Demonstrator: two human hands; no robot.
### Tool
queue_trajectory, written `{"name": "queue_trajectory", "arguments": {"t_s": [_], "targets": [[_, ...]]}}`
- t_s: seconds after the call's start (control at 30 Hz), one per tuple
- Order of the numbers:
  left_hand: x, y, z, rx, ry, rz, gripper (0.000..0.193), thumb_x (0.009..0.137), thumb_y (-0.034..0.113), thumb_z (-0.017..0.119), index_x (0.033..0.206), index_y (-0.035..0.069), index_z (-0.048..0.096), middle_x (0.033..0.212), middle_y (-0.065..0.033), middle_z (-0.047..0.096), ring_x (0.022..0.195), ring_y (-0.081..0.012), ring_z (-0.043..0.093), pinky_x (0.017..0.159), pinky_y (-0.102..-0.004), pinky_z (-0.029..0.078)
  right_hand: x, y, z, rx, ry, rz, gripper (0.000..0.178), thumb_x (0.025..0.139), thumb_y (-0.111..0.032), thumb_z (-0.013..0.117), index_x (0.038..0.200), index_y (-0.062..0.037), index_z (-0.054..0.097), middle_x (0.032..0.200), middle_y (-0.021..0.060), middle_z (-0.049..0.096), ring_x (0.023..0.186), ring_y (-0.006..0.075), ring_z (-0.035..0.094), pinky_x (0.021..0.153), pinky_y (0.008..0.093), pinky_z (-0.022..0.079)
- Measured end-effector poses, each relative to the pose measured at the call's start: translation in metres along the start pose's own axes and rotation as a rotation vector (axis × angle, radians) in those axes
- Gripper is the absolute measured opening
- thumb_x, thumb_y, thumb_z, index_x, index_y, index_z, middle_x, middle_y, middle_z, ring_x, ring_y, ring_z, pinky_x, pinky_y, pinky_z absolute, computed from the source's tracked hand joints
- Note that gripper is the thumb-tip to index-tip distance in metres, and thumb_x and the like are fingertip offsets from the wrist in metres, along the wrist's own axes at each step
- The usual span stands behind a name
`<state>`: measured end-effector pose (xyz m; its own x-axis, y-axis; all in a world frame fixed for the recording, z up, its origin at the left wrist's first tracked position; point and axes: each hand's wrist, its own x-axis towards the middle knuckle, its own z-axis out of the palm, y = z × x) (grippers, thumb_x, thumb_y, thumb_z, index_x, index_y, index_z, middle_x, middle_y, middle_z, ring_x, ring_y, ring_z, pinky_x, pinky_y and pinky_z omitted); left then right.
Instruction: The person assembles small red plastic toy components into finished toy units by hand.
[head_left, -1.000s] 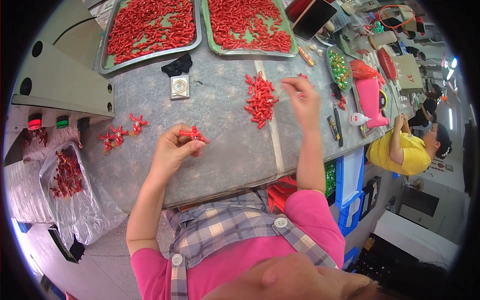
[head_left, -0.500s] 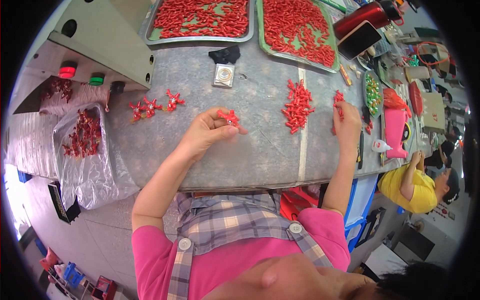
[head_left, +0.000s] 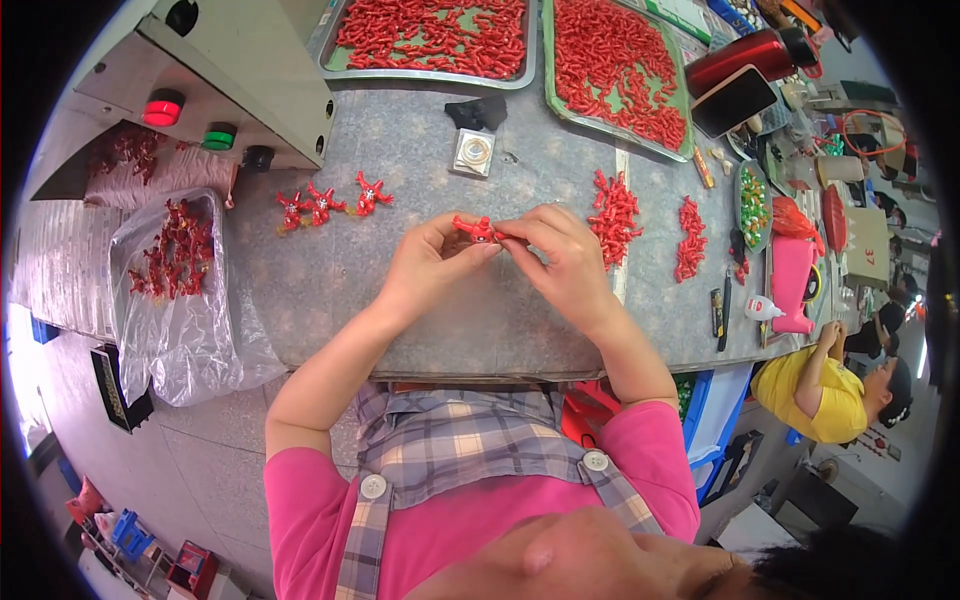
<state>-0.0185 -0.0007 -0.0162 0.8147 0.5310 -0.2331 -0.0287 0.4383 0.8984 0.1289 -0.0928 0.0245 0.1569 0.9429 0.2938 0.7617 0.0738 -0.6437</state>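
Over the middle of the table, my left hand [head_left: 432, 262] pinches a small red figure [head_left: 474, 229] between thumb and fingers. My right hand [head_left: 566, 256] meets it from the right, thumb and forefinger closed at the figure's edge; whatever piece is between those fingertips is hidden. Just beyond my right hand lies a pile of small red parts [head_left: 615, 222], with a smaller red pile [head_left: 690, 240] further right. Three red figures with pale markings [head_left: 321, 204] stand in a row to the left of my hands.
Two trays [head_left: 430, 78] [head_left: 620, 128] of red parts stand at the back. A machine with red and green buttons [head_left: 218, 137] is at the left, above a plastic-lined bin [head_left: 222, 250] of red figures. Pens, a glue bottle [head_left: 763, 308] and a pink holder [head_left: 792, 285] lie right. A co-worker [head_left: 815, 395] sits beyond.
My right hand has come left from the smaller red pile to the figure in my left hand. My left hand still holds the figure. The whole view has shifted slightly.
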Motion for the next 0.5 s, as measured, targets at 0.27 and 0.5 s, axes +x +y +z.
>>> {"name": "queue_trajectory", "arguments": {"t_s": [0.27, 0.5], "targets": [[-0.001, 0.002, 0.0, 0.047, 0.046, 0.021, 0.015, 0.081, 0.011, 0.062, 0.094, 0.003, 0.058, 0.084, 0.0009, 0.061, 0.076, -0.0041, 0.055, 0.068, -0.0196, 0.044, -0.003, -0.002, 0.003, 0.156, -0.021, 0.081, 0.022, 0.071, -0.004, 0.064, 0.093, -0.0046, 0.064, 0.078, 0.0074, 0.058, 0.071, 0.0235, 0.056, 0.061, 0.032, 0.044], [0.0, 0.011, -0.007, -0.213, -0.07, -0.237, 0.019, 0.08, 0.02, 0.061, 0.088, 0.003, 0.06, 0.076, -0.0013, 0.061, 0.067, -0.0055, 0.054, 0.061, -0.0181, 0.042, -0.007, -0.005, 0.001, 0.148, 0.033, -0.005, 0.032, 0.066, 0.002, 0.066, 0.098, -0.0043, 0.064, 0.081, 0.0078, 0.061, 0.07, 0.0203, 0.058, 0.061, 0.0283, 0.045]]}}
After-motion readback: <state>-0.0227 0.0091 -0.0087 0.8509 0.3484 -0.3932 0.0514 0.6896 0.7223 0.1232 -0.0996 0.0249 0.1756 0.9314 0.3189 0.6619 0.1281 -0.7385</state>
